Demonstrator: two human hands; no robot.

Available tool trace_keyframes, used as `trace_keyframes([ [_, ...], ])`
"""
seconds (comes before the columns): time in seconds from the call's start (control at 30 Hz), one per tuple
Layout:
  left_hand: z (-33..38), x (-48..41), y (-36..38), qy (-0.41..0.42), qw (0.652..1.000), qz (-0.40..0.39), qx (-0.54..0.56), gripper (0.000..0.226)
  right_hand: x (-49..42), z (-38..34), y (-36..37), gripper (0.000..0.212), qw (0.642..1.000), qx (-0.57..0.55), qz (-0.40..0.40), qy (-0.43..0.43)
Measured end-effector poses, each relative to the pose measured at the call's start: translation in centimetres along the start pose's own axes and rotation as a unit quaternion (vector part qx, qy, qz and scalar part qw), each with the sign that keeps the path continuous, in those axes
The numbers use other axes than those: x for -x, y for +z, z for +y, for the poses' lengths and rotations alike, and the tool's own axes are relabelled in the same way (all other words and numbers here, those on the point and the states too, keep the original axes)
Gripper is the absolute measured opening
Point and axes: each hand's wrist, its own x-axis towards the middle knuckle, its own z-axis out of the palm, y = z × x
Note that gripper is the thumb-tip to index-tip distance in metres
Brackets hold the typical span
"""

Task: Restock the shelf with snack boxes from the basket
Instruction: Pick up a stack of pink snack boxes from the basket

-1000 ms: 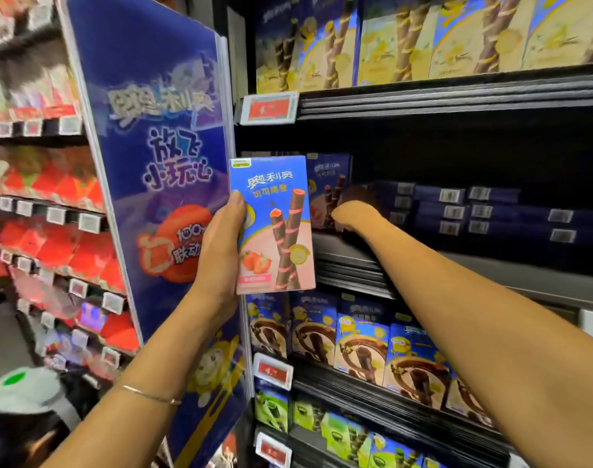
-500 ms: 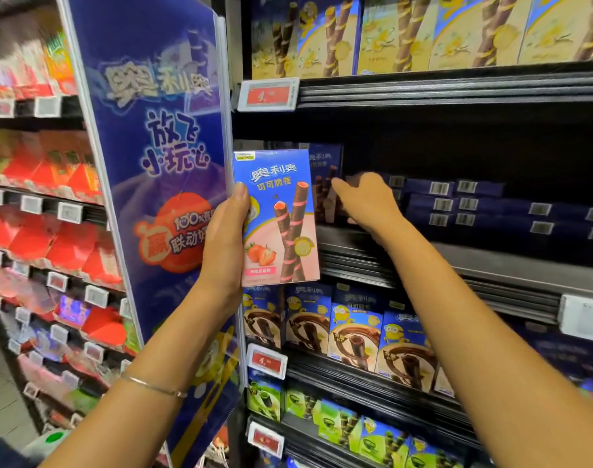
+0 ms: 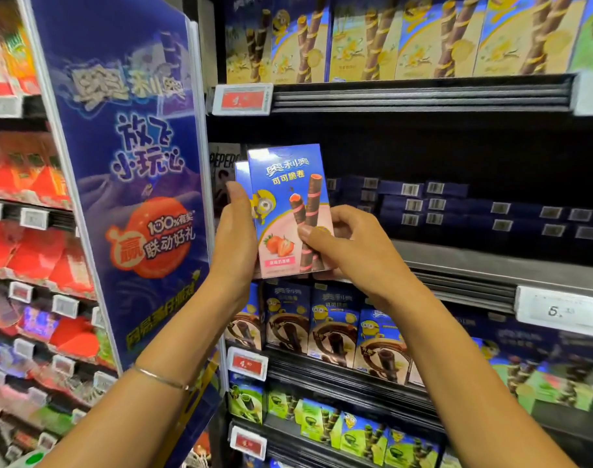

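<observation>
Four shelf levels in view. Target is probably the second one down: the shelf (image 3: 457, 265) is half empty, dark at the back, with its front left end open.

Promo panel (image 3: 129, 197) stands on edge just left of the bay, so access is from the front only.

Flat-stacked dark blue boxes (image 3: 457, 204) lie toward the back right of that shelf, barcode ends out. My guess is they're laid-down stock, which leaves the front free for upright facings like the chocolate boxes (image 3: 332, 329) one level below.

Two strawberry snack boxes are held upright at the shelf's left end, labels toward the camera. The front box (image 3: 288, 204) hides most of the second box (image 3: 243, 173), which sits directly behind and offset left, only a strip showing. Their bottoms are about level with the shelf lip; cannot tell if they rest on it. Face-out and upright likely means they're being lined up as a pair before going in.

Left hand (image 3: 236, 238) is curled round the left edge of the second box, with the front box against it. Right hand (image 3: 349, 244) pinches the front box low on its right side, thumb (image 3: 305, 233) on the printed face and fingers behind. Both boxes sit between the hands, touching both.

Basket not in view.

Thin bracelet (image 3: 160, 378) on the left wrist, clear of everything.
</observation>
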Motion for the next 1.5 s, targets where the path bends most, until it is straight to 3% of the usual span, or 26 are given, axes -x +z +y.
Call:
trace_keyframes([
  [0.13, -1.5, -0.9, -0.4, 0.009, 0.999, 0.014, -0.028, 0.058, -0.5, 0.1, -2.2, 0.023, 0.997, -0.051, -0.025, 0.049],
  [0.23, -2.2, -1.5, -1.3, 0.044, 0.996, 0.058, -0.043, 0.039, -1.1, 0.3, -4.5, 0.023, 0.998, -0.042, 0.015, 0.047],
  [0.37, -1.9, -1.9, -2.1, 0.056, 0.994, 0.089, -0.035, 0.038, -2.8, 1.0, -7.0, 0.019, 0.993, -0.004, 0.108, 0.056],
  [0.47, -1.6, -1.9, -2.2, 0.058, 0.994, 0.084, -0.040, 0.044, -5.2, 2.2, -7.5, 0.016, 0.984, 0.091, 0.127, 0.090],
  [0.6, -1.4, -2.0, -2.0, 0.057, 0.995, 0.075, -0.037, 0.059, -8.5, 3.9, -6.7, 0.032, 0.959, 0.233, 0.104, 0.118],
  [0.8, -1.4, -2.1, -1.7, 0.052, 0.994, 0.087, -0.041, 0.044, -11.8, 4.3, -5.2, 0.022, 0.897, 0.422, 0.044, 0.122],
  [0.9, -1.5, -2.2, -1.7, 0.052, 0.994, 0.090, -0.038, 0.038, -13.1, 4.7, -4.8, 0.038, 0.888, 0.434, 0.013, 0.150],
  [1.1, -1.7, -2.4, -1.7, 0.035, 0.996, 0.082, -0.025, 0.032, -14.6, 5.0, -4.2, 0.034, 0.852, 0.495, -0.020, 0.168],
  [1.27, -1.7, -2.4, -1.7, 0.023, 0.997, 0.078, -0.018, 0.037, -14.7, 5.4, -4.0, 0.034, 0.853, 0.497, -0.014, 0.157],
  [1.4, -1.5, -2.4, -1.6, 0.026, 0.997, 0.074, -0.010, 0.043, -14.1, 5.0, -4.2, 0.034, 0.907, 0.378, 0.019, 0.183],
  [1.5, -1.4, -2.5, -1.5, 0.033, 0.996, 0.081, -0.004, 0.041, -12.7, 3.8, -4.5, 0.033, 0.928, 0.329, 0.065, 0.164],
])
